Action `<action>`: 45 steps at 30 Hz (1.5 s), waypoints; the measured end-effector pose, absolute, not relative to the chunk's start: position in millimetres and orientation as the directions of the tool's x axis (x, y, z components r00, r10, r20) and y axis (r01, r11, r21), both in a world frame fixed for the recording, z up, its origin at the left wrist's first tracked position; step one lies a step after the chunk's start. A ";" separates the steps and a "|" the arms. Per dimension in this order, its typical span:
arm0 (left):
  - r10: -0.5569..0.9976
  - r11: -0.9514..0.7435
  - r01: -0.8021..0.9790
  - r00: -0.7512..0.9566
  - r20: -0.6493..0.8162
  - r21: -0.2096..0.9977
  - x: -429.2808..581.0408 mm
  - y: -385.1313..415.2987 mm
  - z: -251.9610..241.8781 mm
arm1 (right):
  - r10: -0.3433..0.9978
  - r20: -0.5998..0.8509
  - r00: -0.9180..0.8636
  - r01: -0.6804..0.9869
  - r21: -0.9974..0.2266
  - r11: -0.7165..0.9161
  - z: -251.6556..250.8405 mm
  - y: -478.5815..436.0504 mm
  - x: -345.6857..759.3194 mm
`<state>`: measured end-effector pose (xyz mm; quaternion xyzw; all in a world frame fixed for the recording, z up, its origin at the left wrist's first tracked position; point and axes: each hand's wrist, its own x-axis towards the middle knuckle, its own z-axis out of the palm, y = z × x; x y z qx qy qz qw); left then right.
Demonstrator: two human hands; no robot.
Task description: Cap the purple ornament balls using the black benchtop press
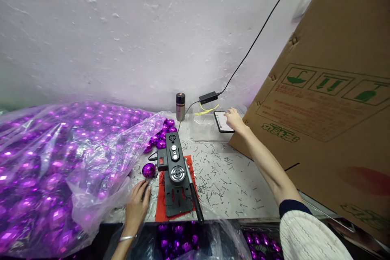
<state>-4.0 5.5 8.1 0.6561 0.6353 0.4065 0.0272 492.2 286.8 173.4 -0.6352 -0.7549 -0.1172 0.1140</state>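
My right hand (pixel 234 120) reaches far across the table and touches the screen of a phone (pixel 223 122) lying flat beside a big cardboard box; its fingers are spread and hold nothing. My left hand (pixel 137 205) rests flat on the table edge, fingers stretched out, beside the plastic bag and just below a loose shiny purple ball (pixel 149 170). A black device (pixel 174 174) with buttons and a round grille sits on a red mat (pixel 161 195) between my hands.
A large clear plastic bag (pixel 57 166) full of purple balls fills the left. A tilted cardboard box (pixel 323 101) blocks the right. A dark can (pixel 180 106) and a power adapter (pixel 209 97) with cable stand by the wall. Small metal bits (pixel 222 174) litter the table.
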 end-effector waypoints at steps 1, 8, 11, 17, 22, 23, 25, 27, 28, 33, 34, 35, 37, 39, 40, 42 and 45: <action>0.855 -0.190 0.808 -0.143 0.498 0.557 -3.8 5.5 8.1 | 0.931 0.322 -0.172 0.985 0.035 0.170 173.6 286.9 492.1; 0.859 -0.178 0.804 -0.154 0.489 0.567 -3.8 5.6 6.5 | 0.912 0.334 -0.238 0.971 0.067 0.229 178.2 281.9 491.2; 0.853 -0.191 0.809 -0.144 0.502 0.556 -3.6 5.6 7.2 | 0.904 0.328 -0.275 0.962 0.088 0.260 182.1 274.0 492.5; 0.855 -0.189 0.816 -0.137 0.501 0.546 -2.8 5.1 10.2 | 0.893 0.304 -0.332 0.943 0.131 0.306 190.9 255.4 498.4; 0.849 -0.197 0.819 -0.133 0.511 0.539 -3.7 6.1 8.7 | 0.891 0.289 -0.350 0.936 0.150 0.318 194.0 247.8 499.4; 0.848 -0.198 0.820 -0.131 0.514 0.536 -4.1 6.3 8.1 | 0.891 0.287 -0.351 0.935 0.153 0.319 194.1 247.4 498.8; 0.845 -0.201 0.824 -0.128 0.519 0.530 -4.7 6.7 7.1 | 0.892 0.283 -0.352 0.935 0.156 0.319 193.9 247.3 497.4; 0.842 -0.204 0.829 -0.123 0.526 0.521 -5.0 6.9 6.5 | 0.894 0.279 -0.351 0.935 0.160 0.318 193.7 247.6 496.2; 0.840 -0.206 0.831 -0.120 0.528 0.516 -5.1 6.9 6.3 | 0.894 0.277 -0.352 0.934 0.161 0.318 193.7 247.7 495.8; 0.840 -0.214 0.841 -0.101 0.533 0.497 -5.2 6.7 6.4 | 0.892 0.272 -0.361 0.930 0.171 0.324 194.2 247.3 496.4; 0.841 -0.212 0.842 -0.101 0.532 0.496 -5.2 6.8 6.3 | 0.891 0.272 -0.364 0.929 0.174 0.327 194.3 247.1 496.7; 0.841 -0.211 0.842 -0.102 0.531 0.496 -5.3 6.8 6.1 | 0.889 0.273 -0.368 0.927 0.177 0.330 194.5 247.0 497.1; 0.841 -0.212 0.845 -0.098 0.532 0.491 -5.6 6.9 5.4 | 0.885 0.274 -0.377 0.924 0.183 0.337 195.0 246.9 497.8; 0.840 -0.217 0.847 -0.092 0.535 0.486 -6.0 6.9 4.6 | 0.880 0.275 -0.387 0.919 0.190 0.345 195.3 247.1 498.4; 0.840 -0.217 0.847 -0.090 0.535 0.485 -6.2 6.8 4.3 | 0.878 0.276 -0.392 0.917 0.194 0.349 195.4 247.3 498.7; 0.842 -0.214 0.846 -0.093 0.532 0.488 -6.4 6.4 3.9 | 0.873 0.278 -0.401 0.913 0.202 0.355 195.1 247.4 499.0; 0.846 -0.200 0.845 -0.106 0.522 0.496 -6.1 5.8 4.1 | 0.866 0.282 -0.413 0.907 0.213 0.363 193.1 247.4 498.8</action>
